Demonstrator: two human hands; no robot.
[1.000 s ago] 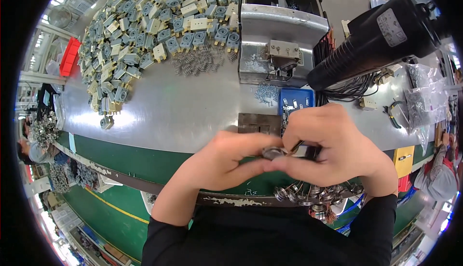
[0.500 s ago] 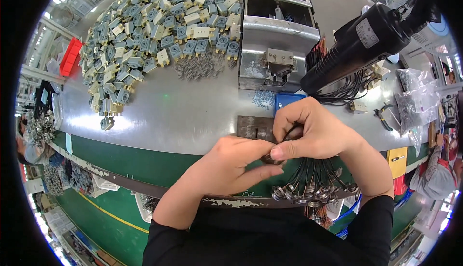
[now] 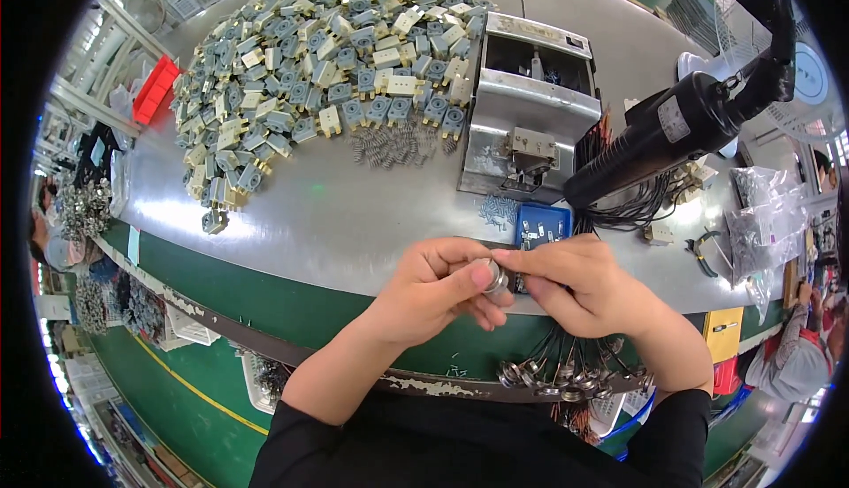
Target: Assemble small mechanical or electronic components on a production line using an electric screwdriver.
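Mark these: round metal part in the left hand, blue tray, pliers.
Round metal part (image 3: 497, 279): head view, on its rim.
Blue tray (image 3: 546, 211): head view, bare floor, far end.
Pliers (image 3: 705, 263): head view, lower handle.

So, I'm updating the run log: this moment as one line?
left hand: holds round metal part | right hand: at its edge | blue tray: beyond hands

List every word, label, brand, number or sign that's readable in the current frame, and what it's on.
Nothing can be read with certainty.
White label on the black cylinder: print too small.
Blue disc at upper right: marks too small.
Clear plastic bags: any print too blurred.
Round metal part in the left hand: no text discernible.
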